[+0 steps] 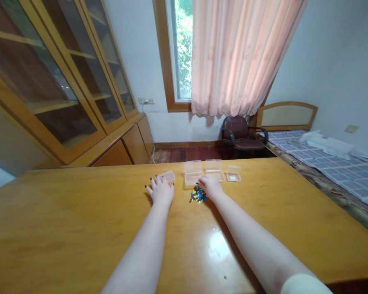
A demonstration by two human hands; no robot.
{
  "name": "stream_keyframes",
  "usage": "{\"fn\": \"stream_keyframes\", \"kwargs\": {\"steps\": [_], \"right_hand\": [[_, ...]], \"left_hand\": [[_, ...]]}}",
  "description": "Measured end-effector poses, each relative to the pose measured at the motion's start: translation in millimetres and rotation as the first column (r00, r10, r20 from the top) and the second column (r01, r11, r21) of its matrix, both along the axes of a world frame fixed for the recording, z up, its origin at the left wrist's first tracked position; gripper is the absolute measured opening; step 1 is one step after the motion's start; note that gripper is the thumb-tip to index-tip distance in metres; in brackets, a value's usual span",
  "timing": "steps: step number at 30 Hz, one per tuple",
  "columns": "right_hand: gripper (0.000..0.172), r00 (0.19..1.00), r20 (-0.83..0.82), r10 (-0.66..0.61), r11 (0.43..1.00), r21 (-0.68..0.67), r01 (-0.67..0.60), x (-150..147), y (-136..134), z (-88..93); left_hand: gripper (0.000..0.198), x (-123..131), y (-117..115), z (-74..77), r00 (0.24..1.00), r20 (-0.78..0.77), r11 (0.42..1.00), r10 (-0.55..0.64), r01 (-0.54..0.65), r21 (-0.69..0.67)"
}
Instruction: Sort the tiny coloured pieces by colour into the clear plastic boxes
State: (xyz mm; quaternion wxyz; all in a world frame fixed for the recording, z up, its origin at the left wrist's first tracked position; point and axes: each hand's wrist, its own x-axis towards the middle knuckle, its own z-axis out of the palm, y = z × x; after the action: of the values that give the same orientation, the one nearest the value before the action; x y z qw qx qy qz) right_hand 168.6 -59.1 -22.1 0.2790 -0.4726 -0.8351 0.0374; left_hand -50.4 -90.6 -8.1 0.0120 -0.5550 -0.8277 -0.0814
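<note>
"So, which hand is nearer the pile (198, 194)?"

"Plainly the right hand (211, 187). It sits at the pile's right side with its fingers reaching left, and the tips come to the pile's far side, the one facing the desk's (79, 228) far edge."

"Does the pile have a long axis?"

"None shows clearly. It is a loose heap of small pieces, blue, yellow and brown among them, each too small to tell which way it points."

"Is the right hand gripping one?"

"Its fingers are bent, the tips drawn close together, but whether a piece sits between them cannot be told. Nor can contact with the pile."

"And the left hand (162, 191)?"

"It lies to the left of the pile, palm down, fingers spread, partly covering the left box (169, 176); it grips nothing that shows."

"Where does the pile lie from the other boxes?"

"Nearer the desk's near edge than any of them. The middle box (192, 176) stands open just beyond the pile, toward the far edge; the next box (214, 169) and the small box (234, 175) stand open toward the far right corner."
</note>
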Motion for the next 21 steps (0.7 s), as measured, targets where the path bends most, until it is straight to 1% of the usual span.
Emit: {"fn": "stream_keyframes", "kwargs": {"steps": [3, 6, 9, 12, 15, 17, 19, 20, 21], "right_hand": [[0.025, 0.998, 0.058, -0.016, 1.0, -0.023, 0.018, -4.7, 9.4, -3.5], [0.027, 0.991, 0.131, -0.03, 0.998, -0.049, 0.037, -4.5, 15.1, -9.0], [0.027, 0.982, 0.174, -0.076, 0.996, -0.031, 0.083, -0.8, 15.4, -12.4], [0.026, 0.978, 0.174, -0.114, 0.993, 0.008, 0.115, 2.6, 11.3, -13.2], [0.023, 0.984, 0.137, -0.116, 0.993, 0.046, 0.111, 3.3, 5.5, -13.4], [0.024, 0.991, 0.091, -0.102, 0.993, 0.069, 0.096, 3.3, 2.7, -13.0], [0.025, 0.993, 0.036, -0.111, 0.991, 0.08, 0.108, 4.7, 1.7, -11.1], [0.026, 0.991, 0.009, -0.133, 0.988, 0.082, 0.132, 6.4, 1.7, -9.5], [0.027, 0.986, -0.012, -0.169, 0.983, 0.078, 0.169, 8.8, 2.1, -7.6]], "left_hand": [[0.069, -16.2, 5.7, -6.7, 0.998, 0.019, 0.998, -0.054, 0.054, 0.027], [0.068, -25.1, 10.8, -13.9, 0.994, 0.08, 0.997, -0.077, 0.078, -0.006], [0.064, -23.8, 13.2, -17.5, 0.994, 0.103, 0.999, -0.047, 0.045, 0.028], [0.063, -19.6, 14.0, -18.3, 0.995, 0.103, 0.999, -0.001, -0.004, 0.049], [0.069, -16.3, 14.3, -17.4, 0.995, 0.098, 0.999, 0.027, -0.03, 0.034], [0.068, -12.7, 13.2, -15.4, 0.997, 0.078, 0.997, 0.026, -0.031, 0.069], [0.062, -6.1, 10.3, -12.5, 0.999, 0.037, 0.988, -0.031, 0.026, 0.15], [0.058, -1.2, 8.1, -11.1, 0.995, 0.012, 0.977, -0.096, 0.092, 0.19], [0.055, 4.5, 5.5, -10.2, 0.982, -0.012, 0.958, -0.187, 0.185, 0.217]]}}
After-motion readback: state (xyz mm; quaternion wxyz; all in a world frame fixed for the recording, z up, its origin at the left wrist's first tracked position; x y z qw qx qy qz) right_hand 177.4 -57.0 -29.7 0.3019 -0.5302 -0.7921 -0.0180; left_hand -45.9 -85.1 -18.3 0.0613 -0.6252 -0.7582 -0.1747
